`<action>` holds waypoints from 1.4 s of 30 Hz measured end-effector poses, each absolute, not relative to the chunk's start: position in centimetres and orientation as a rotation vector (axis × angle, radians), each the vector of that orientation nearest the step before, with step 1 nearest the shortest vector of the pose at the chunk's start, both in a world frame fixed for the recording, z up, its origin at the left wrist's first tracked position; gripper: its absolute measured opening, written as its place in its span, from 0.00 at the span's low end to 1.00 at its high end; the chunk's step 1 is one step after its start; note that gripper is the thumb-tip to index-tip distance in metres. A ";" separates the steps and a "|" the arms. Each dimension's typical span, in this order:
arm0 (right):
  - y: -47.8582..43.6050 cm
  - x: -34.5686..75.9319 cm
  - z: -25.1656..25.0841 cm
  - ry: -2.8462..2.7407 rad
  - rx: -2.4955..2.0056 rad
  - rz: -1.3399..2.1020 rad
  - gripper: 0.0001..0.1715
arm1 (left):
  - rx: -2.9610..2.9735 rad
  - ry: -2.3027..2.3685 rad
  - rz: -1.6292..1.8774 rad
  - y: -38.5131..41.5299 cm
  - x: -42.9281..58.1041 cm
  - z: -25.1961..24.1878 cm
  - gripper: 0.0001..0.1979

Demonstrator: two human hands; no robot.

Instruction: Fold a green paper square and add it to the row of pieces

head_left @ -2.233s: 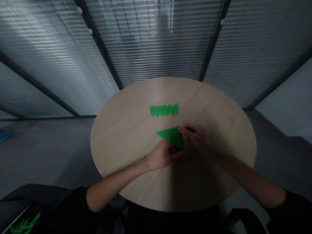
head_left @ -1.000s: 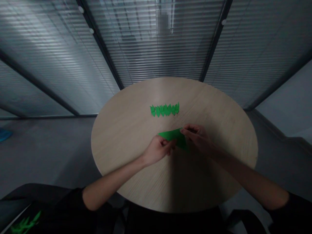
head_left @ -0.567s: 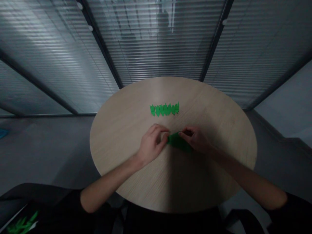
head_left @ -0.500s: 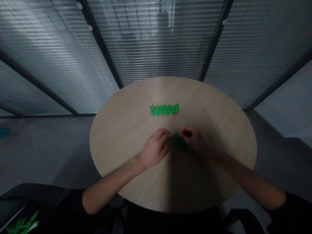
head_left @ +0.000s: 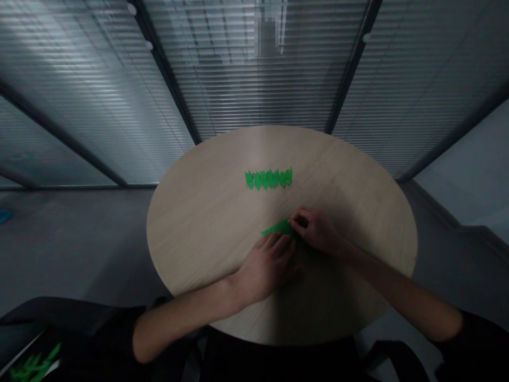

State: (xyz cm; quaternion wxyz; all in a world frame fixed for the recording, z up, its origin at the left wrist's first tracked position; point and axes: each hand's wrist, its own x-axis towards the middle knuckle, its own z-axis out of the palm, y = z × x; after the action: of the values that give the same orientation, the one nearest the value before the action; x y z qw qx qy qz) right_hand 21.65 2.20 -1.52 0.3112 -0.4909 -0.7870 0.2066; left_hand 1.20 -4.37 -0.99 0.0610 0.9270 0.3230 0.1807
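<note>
A piece of folded green paper [head_left: 279, 227] lies on the round wooden table, its pointed end to the left. My right hand [head_left: 316, 228] pinches the paper's upper right corner between thumb and fingertips. Over its lower edge rests my left hand [head_left: 267, 265], fingers stretched forward and touching the paper, thumb apart and a little blurred. The hands and shadow hide the paper's lower part. Beyond them, several small folded green paper pieces [head_left: 269, 179] stand side by side in a row.
The round table [head_left: 191, 212] has its far edge near glass panels with blinds [head_left: 254, 101]. At the lower left, more green pieces [head_left: 34, 366] lie beside my left arm. A small blue object [head_left: 5, 215] is on the floor at the far left.
My left hand has moved down and slightly right, from the paper's upper left to its lower edge, uncovering the left point. My right hand stays at the upper corner.
</note>
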 end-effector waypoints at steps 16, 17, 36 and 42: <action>2.3 21.6 -1.8 -2.107 -1.317 0.497 0.08 | 2.733 1.042 0.326 -5.6 1.1 0.3 0.27; 2.3 21.6 -1.8 -2.105 -1.312 0.494 0.08 | 2.730 1.043 0.325 -5.6 1.1 0.3 0.27; 2.4 21.6 -1.9 -2.075 -1.330 0.580 0.08 | 2.703 1.080 0.394 -6.1 1.7 0.4 0.32; 2.4 21.6 -1.9 -2.062 -1.304 0.589 0.09 | 2.779 1.250 0.273 -6.4 2.9 0.3 0.32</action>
State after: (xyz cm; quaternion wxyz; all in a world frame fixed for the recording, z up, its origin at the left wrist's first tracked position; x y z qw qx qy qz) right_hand 21.58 2.42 -1.87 0.3106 -0.4940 -0.7809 0.2230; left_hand 2.93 -6.40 0.33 0.0408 0.9076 0.4083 0.0893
